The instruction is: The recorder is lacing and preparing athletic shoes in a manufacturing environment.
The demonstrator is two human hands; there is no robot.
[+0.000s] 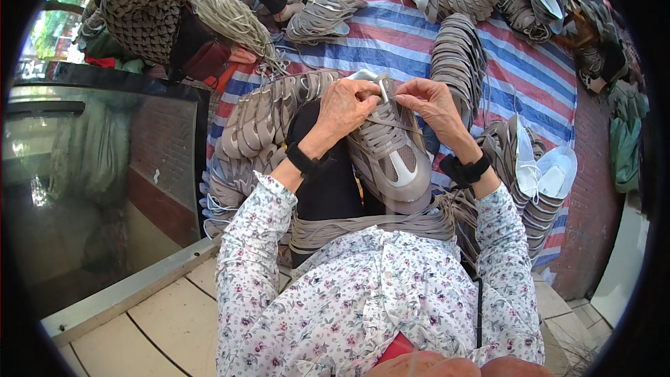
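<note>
On my lap rests a taupe sneaker upper (406,165) with mesh panels and a pale toe strip, its toe toward me. A flat taupe shoelace runs in rows across its front. My left hand (347,109) is closed in a pinch at the upper left eyelets, beside the tongue (384,88). Across the tongue, my right hand (434,105) pinches a lace at the upper right edge. The lace ends are partly hidden by my fingers. A thick bundle of taupe laces (377,227) lies across my lap, below the toe.
Nested rows of similar uppers stand at my left (259,115) and ahead to the right (457,63). More uppers with white linings (557,171) lie at right. Beneath them spreads a striped sheet (391,17). A glass-sided case (105,167) stands left; another person (150,10) sits far left.
</note>
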